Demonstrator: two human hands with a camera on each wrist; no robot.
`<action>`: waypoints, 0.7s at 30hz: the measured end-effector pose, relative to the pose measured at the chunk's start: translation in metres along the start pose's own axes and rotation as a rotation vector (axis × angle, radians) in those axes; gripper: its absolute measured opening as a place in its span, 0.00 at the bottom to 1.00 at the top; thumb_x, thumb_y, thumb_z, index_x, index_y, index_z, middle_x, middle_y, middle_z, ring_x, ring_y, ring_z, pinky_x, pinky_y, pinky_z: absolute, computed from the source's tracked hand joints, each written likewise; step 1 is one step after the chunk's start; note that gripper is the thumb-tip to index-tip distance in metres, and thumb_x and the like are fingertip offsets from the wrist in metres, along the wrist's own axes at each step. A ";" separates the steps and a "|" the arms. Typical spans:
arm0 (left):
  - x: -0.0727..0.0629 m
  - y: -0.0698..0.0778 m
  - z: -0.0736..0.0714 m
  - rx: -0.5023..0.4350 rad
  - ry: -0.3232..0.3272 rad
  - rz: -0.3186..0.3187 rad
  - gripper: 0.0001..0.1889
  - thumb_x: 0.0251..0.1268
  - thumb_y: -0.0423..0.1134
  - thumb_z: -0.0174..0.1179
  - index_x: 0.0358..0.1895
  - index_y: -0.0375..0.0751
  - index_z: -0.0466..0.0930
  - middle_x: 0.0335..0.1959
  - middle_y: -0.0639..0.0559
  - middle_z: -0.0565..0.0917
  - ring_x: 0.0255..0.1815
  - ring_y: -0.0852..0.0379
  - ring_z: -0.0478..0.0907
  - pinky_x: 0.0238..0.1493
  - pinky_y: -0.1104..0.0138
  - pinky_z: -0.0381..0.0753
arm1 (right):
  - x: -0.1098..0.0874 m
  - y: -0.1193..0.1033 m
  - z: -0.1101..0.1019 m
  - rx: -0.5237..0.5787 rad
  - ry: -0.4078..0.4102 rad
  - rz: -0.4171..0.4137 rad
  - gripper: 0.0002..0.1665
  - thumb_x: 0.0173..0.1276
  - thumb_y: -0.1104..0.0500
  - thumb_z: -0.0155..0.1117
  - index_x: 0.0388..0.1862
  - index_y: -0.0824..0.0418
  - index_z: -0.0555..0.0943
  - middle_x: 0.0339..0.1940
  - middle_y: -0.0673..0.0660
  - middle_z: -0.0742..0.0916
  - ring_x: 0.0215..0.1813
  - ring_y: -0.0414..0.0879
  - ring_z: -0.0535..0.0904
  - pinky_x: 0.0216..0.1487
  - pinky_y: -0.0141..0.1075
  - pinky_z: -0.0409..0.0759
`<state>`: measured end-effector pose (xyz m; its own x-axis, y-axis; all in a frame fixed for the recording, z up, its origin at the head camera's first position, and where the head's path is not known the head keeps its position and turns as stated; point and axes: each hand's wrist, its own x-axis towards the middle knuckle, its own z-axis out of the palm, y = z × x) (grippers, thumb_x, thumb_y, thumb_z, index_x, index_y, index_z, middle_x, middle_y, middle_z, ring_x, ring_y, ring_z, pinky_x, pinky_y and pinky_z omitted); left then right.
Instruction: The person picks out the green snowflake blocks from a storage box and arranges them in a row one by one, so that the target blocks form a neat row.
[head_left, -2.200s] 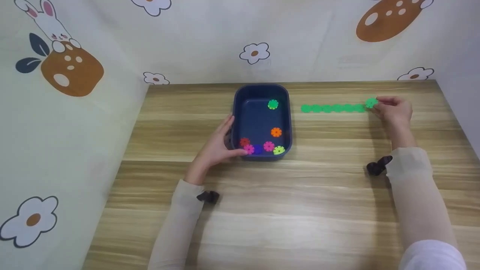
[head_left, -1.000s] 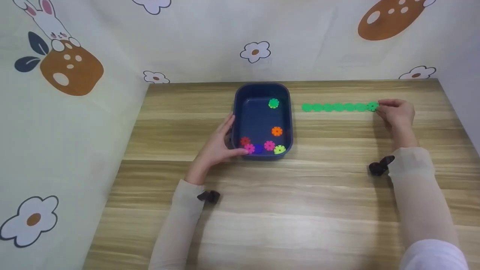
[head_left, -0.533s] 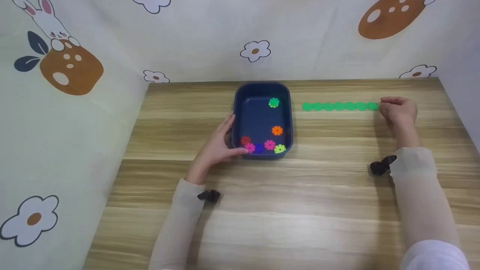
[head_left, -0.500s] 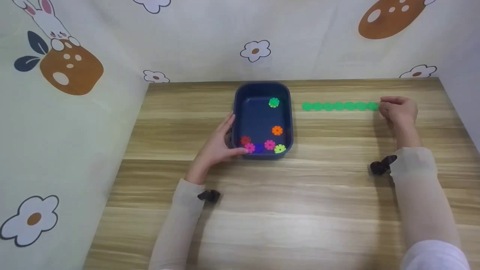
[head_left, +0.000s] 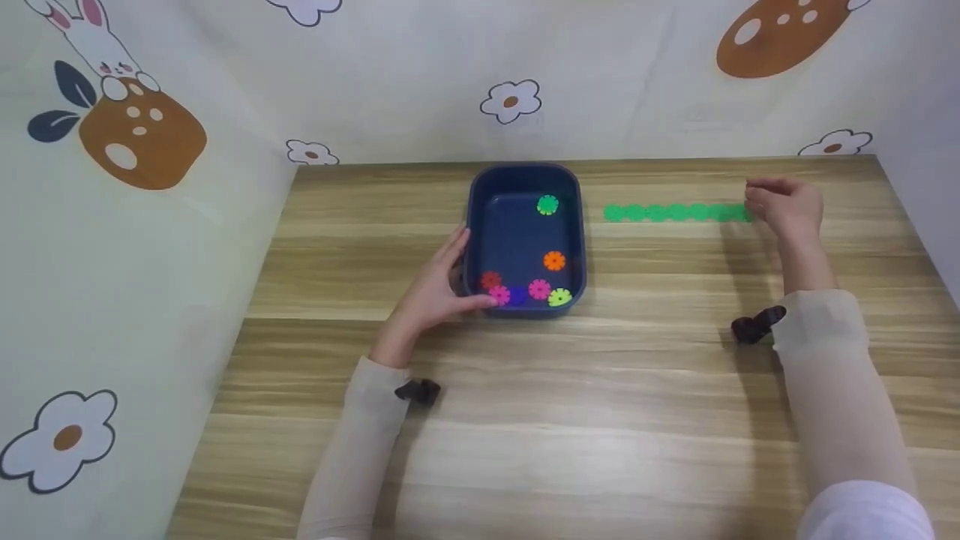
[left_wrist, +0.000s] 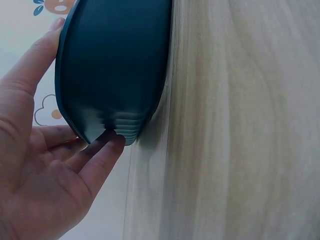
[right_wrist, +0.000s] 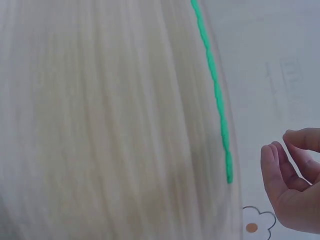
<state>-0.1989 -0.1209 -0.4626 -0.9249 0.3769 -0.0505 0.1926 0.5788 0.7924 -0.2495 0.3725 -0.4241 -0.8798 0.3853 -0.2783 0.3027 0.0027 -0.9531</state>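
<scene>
A dark blue plastic bin [head_left: 525,240] stands on the wooden table, steadied by my left hand [head_left: 431,296]. The thumb lies over its near-left rim; in the left wrist view the fingers [left_wrist: 102,162] touch the bin's outer wall [left_wrist: 115,55]. Within it lie several plastic snowflake discs: green [head_left: 547,205], orange [head_left: 554,261], red [head_left: 490,280], pink [head_left: 539,289], blue [head_left: 517,295] and yellow-green [head_left: 559,298]. Right of the bin runs a straight row of green snowflake discs [head_left: 667,213]. My right hand [head_left: 791,214] hovers over its right end, loosely curled, holding nothing; the right wrist view shows the fingertips apart.
A pale printed cloth wall [head_left: 405,97] rises behind the table [head_left: 570,420], close past the bin and the row. Another printed wall [head_left: 150,270] stands at left. A black wrist camera [head_left: 418,392] sits on each cuff.
The right hand set a green snowflake disc at the row's right end, lowered it flat and let go. Since then it has lifted and shifted slightly left. The left hand stays on the bin.
</scene>
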 end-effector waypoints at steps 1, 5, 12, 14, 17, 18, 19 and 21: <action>0.000 0.000 0.000 -0.003 0.000 0.003 0.60 0.48 0.54 0.77 0.81 0.48 0.46 0.84 0.53 0.46 0.82 0.48 0.52 0.80 0.51 0.56 | -0.001 -0.001 0.002 0.018 -0.006 -0.007 0.07 0.67 0.66 0.66 0.37 0.54 0.86 0.32 0.42 0.85 0.36 0.31 0.83 0.41 0.20 0.83; 0.000 0.000 0.000 -0.013 -0.004 0.014 0.61 0.48 0.55 0.78 0.81 0.47 0.46 0.84 0.53 0.45 0.80 0.48 0.57 0.79 0.53 0.60 | -0.006 -0.005 0.011 0.079 -0.040 -0.058 0.09 0.66 0.69 0.64 0.35 0.56 0.87 0.30 0.43 0.86 0.34 0.31 0.84 0.41 0.21 0.84; 0.000 -0.001 0.000 -0.003 -0.001 0.007 0.61 0.48 0.55 0.77 0.81 0.48 0.46 0.84 0.52 0.45 0.82 0.48 0.52 0.81 0.51 0.55 | -0.012 -0.013 0.030 0.098 -0.069 -0.086 0.07 0.66 0.68 0.66 0.36 0.57 0.87 0.34 0.47 0.85 0.36 0.34 0.84 0.43 0.23 0.85; 0.000 -0.001 0.000 -0.003 0.001 0.009 0.61 0.48 0.54 0.77 0.81 0.48 0.46 0.84 0.52 0.45 0.82 0.48 0.53 0.81 0.51 0.55 | -0.014 -0.014 0.035 0.100 -0.082 -0.093 0.06 0.66 0.67 0.67 0.39 0.59 0.86 0.37 0.49 0.84 0.38 0.35 0.84 0.44 0.23 0.85; 0.000 -0.001 0.000 -0.010 0.000 0.011 0.61 0.48 0.54 0.77 0.81 0.48 0.46 0.84 0.52 0.45 0.81 0.48 0.54 0.80 0.52 0.57 | -0.016 -0.016 0.043 0.089 -0.103 -0.111 0.07 0.66 0.66 0.67 0.43 0.61 0.86 0.40 0.50 0.84 0.40 0.36 0.84 0.45 0.23 0.85; 0.000 -0.001 0.000 -0.010 -0.001 0.011 0.61 0.48 0.54 0.78 0.81 0.48 0.46 0.84 0.52 0.45 0.81 0.48 0.54 0.80 0.52 0.57 | -0.017 -0.017 0.045 0.081 -0.111 -0.113 0.07 0.66 0.65 0.67 0.43 0.60 0.85 0.40 0.50 0.84 0.40 0.36 0.83 0.45 0.23 0.85; 0.001 -0.001 0.000 -0.011 0.001 0.012 0.61 0.48 0.53 0.78 0.81 0.47 0.46 0.84 0.51 0.45 0.81 0.48 0.54 0.80 0.52 0.57 | -0.017 -0.017 0.048 0.072 -0.118 -0.117 0.07 0.67 0.64 0.67 0.44 0.60 0.85 0.41 0.50 0.83 0.41 0.36 0.83 0.45 0.23 0.84; 0.001 -0.001 0.001 -0.012 0.000 0.012 0.61 0.48 0.53 0.78 0.81 0.47 0.46 0.84 0.52 0.45 0.82 0.48 0.53 0.80 0.52 0.57 | -0.019 -0.018 0.053 0.059 -0.129 -0.127 0.09 0.67 0.64 0.67 0.45 0.62 0.85 0.41 0.50 0.83 0.41 0.36 0.83 0.45 0.23 0.84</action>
<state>-0.1998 -0.1208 -0.4643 -0.9227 0.3833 -0.0411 0.1992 0.5654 0.8004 -0.2578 0.3158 -0.4076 -0.9504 0.2636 -0.1648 0.1675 -0.0123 -0.9858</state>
